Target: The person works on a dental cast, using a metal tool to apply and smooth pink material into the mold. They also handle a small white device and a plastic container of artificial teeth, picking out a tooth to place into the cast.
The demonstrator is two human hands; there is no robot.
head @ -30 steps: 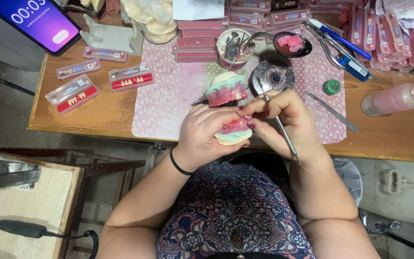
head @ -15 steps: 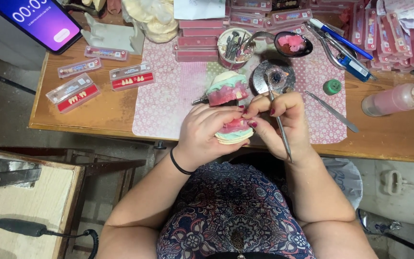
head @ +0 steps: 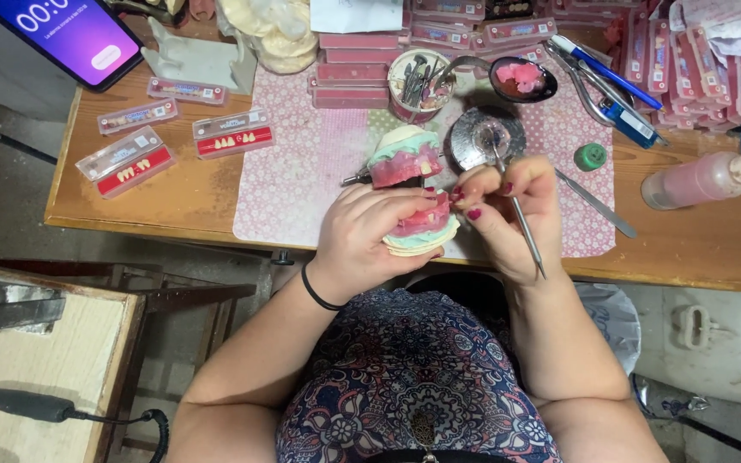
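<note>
Moved: thin steel wax tool [head: 525, 231] is swung slightly in right hand [head: 508, 214], pinched.
Left hand [head: 370, 236]: closed around pink-and-white plaster denture model [head: 422, 227].
Handling: judged brittle; gripped by base.

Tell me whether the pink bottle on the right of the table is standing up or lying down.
Lying down. The pink bottle rests on its side on the wooden table, its nozzle pointing toward the right edge.
</note>
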